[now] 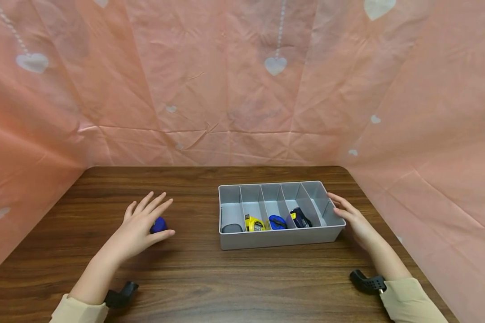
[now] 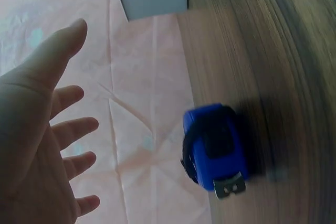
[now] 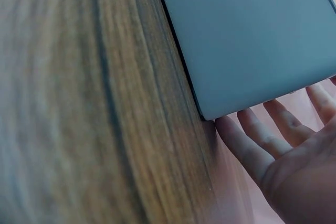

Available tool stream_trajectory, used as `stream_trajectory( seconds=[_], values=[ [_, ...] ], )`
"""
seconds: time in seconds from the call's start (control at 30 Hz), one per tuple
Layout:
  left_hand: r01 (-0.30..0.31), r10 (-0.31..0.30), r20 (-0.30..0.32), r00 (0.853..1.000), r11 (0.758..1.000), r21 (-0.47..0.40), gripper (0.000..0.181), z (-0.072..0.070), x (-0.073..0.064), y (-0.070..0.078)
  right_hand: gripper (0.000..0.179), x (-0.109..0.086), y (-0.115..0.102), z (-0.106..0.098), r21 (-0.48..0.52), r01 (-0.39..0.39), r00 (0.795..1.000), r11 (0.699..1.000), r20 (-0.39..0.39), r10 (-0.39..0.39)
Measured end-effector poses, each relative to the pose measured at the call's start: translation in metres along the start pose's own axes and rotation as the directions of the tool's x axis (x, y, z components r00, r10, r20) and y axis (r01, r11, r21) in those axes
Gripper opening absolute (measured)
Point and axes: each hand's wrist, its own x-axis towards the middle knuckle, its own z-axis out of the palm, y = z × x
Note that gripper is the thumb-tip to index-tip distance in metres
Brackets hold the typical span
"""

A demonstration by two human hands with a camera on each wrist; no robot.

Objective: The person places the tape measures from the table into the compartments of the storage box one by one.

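My left hand hovers with fingers spread above a blue tape measure on the table, partly hidden by the hand. In the left wrist view, that tape measure shows a black strap and a metal end hook, apart from the fingers. My right hand rests its extended fingers against the right end of a grey divided box. Inside the box, in separate compartments, lie a grey rounded object, a yellow tape measure, another blue tape measure and a dark tape measure with yellow.
The brown wooden table has rounded far corners. Pink cloth with white hearts hangs behind it and along both sides. The box's rightmost compartment shows a bare floor.
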Motion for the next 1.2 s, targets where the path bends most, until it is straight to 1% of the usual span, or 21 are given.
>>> stream_trajectory(
  seconds=[0.2, 0.4, 0.57, 0.7, 0.97, 1.2],
  values=[
    [0.015, -0.014, 0.005, 1.000, 1.000, -0.021, 0.083, 0.001, -0.005, -0.014, 0.048, 0.000, 0.000, -0.001, -0.013, -0.002, 1.000, 1.000, 0.002, 0.002],
    [0.032, -0.031, 0.016, 0.999, 0.999, -0.030, 0.084, 0.005, -0.006, -0.027, 0.049, -0.001, -0.001, -0.001, -0.020, -0.008, 1.000, 1.000, -0.001, 0.008],
    [0.015, -0.015, 0.009, 1.000, 1.000, -0.026, 0.084, 0.007, -0.007, -0.032, 0.051, 0.001, 0.001, -0.001, -0.033, -0.012, 1.000, 0.999, -0.003, 0.012],
    [0.013, -0.013, 0.017, 1.000, 1.000, -0.027, 0.084, 0.007, -0.007, -0.034, 0.051, 0.002, 0.002, -0.002, -0.037, -0.002, 1.000, 0.999, -0.003, 0.002],
    [0.018, -0.015, 0.036, 0.999, 0.994, -0.105, 0.085, 0.013, -0.010, -0.046, 0.052, 0.001, -0.001, -0.001, -0.047, -0.015, 1.000, 0.999, 0.003, 0.015],
    [0.027, -0.019, 0.050, 0.999, 0.988, -0.152, 0.082, 0.016, -0.013, -0.055, 0.051, 0.001, -0.002, 0.000, -0.045, -0.019, 1.000, 0.999, -0.001, 0.019]
  ],
)
